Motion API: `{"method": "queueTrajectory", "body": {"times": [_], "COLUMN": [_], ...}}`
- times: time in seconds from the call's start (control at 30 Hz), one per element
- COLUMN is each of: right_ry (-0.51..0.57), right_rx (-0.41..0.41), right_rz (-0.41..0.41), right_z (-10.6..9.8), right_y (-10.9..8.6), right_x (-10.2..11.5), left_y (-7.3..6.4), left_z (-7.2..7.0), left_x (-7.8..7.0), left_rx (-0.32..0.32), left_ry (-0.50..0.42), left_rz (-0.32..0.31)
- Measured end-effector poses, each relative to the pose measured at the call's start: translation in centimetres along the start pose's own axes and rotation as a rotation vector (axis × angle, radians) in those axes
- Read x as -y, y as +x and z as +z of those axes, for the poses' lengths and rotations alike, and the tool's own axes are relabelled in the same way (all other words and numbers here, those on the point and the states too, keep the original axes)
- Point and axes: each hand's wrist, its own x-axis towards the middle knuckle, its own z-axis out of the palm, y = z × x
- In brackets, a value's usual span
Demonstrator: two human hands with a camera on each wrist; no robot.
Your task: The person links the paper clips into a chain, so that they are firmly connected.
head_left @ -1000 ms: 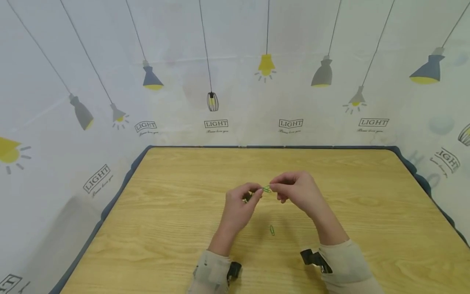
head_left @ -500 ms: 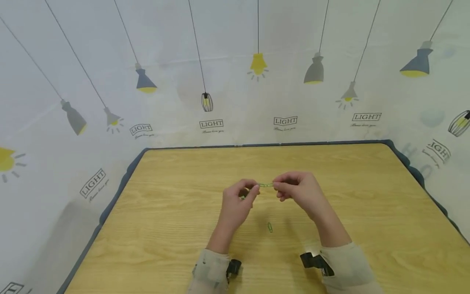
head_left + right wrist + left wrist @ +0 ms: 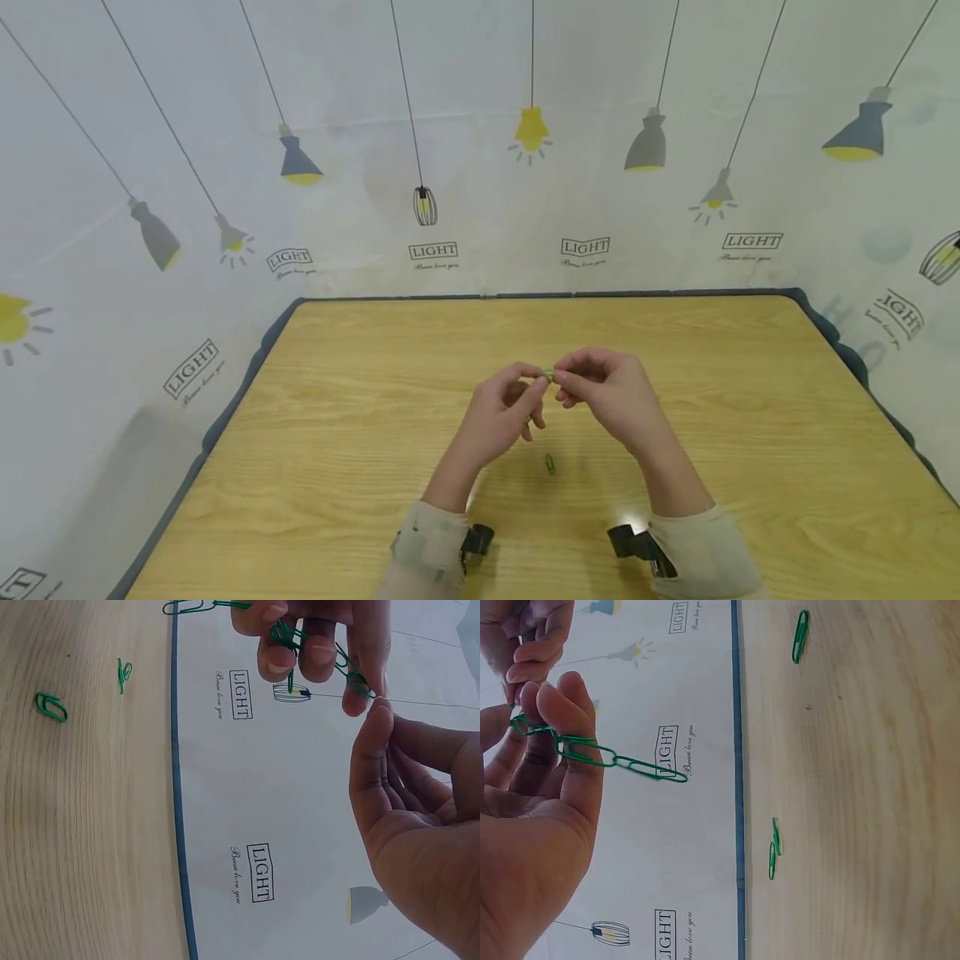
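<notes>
My left hand (image 3: 491, 421) holds a chain of linked green paper clips (image 3: 589, 752) between thumb and fingertips. Part of the chain winds through the fingers and its free end hangs past them, as the left wrist view shows. Close against it, my right hand (image 3: 618, 400) pinches with thumb and forefinger at the upper end of the chain. Whatever lies between those two fingertips is mostly hidden. Below the hands, a green paper clip (image 3: 550, 464) lies on the table. The right wrist view shows more chain (image 3: 285, 636) bunched at the left fingers.
The wooden table (image 3: 337, 467) reaches to a wall sheet (image 3: 487, 200) printed with lamps, along its dark edge. Other green clips (image 3: 124, 675) lie on the tabletop in the right wrist view, apart from a nearer clip (image 3: 51, 706).
Half a second ago a short stretch of chain was held out between the hands. The left hand has since moved right, so the fingertips of both hands now nearly meet.
</notes>
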Motion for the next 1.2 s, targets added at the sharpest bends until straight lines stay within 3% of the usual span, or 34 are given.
{"method": "queueTrajectory", "body": {"times": [0.3,0.6,0.87,0.97,1.1,1.2], "right_ry": [-0.059,-0.092,-0.251,-0.330,-0.427,-0.450], "right_rx": [0.056,0.096,0.177,0.242,0.387,0.484], "right_rz": [-0.001,-0.003,-0.040,-0.062,-0.081,-0.087], "right_z": [0.4,0.8,0.2,-0.3,-0.8,-1.5], "right_y": [-0.3,-0.4,-0.4,-0.3,0.2,0.5], "right_x": [0.6,0.4,0.0,-0.6,-1.9,-3.3], "left_y": [-0.4,-0.8,-1.3,-1.2,-1.2,-1.0], "left_z": [-0.5,-0.8,-1.8,-2.3,-3.3,-4.3], "left_x": [0.0,0.4,0.6,0.8,0.8,0.5], "left_rx": [-0.031,-0.081,-0.157,-0.142,-0.095,-0.061], "left_ry": [0.007,0.074,0.033,-0.002,-0.021,-0.025], "left_rz": [-0.015,0.026,0.019,0.008,-0.008,-0.014]}}
